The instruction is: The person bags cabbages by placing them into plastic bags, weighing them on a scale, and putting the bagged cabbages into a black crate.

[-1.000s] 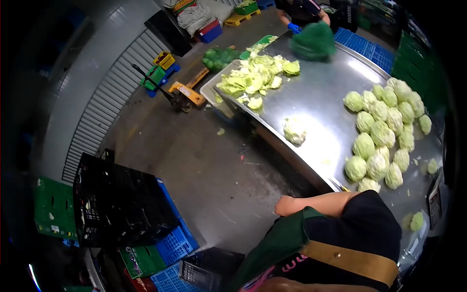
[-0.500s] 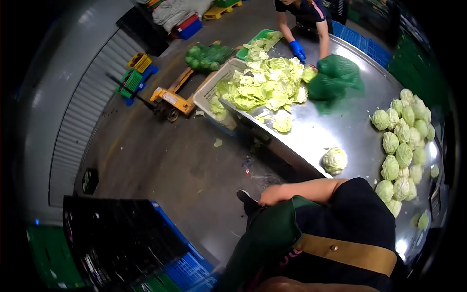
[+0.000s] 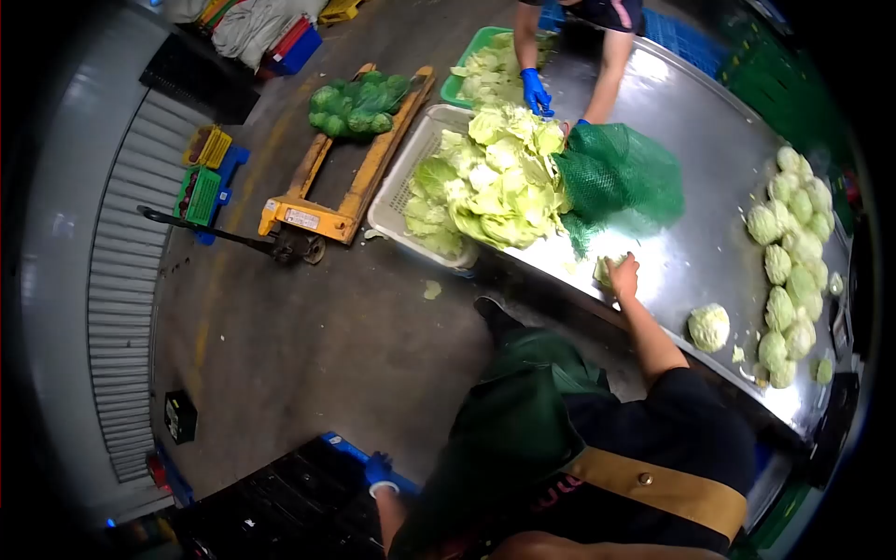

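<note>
My bare right hand reaches over the near edge of the metal table, its fingers closed on a loose pale-green cabbage leaf. Low in the view is my left hand in a blue glove, at the blue edge of a dark crate stack; its finger shape is too dark to make out. A trimmed cabbage head sits right of my right hand. Beyond that hand lies a green mesh bag, held by a co-worker's hands. A heap of cabbage leaves overhangs the white basket.
Several cabbage heads are piled along the table's right side. Behind the basket, a yellow pallet jack carries a netted bag of cabbages. Opposite me a co-worker leans over the table, near a green crate of leaves.
My right hand has moved from beside my body out to the leaf on the table. My left hand has come into view. The view has shifted, and the mesh bag is spread nearer the leaf heap.
</note>
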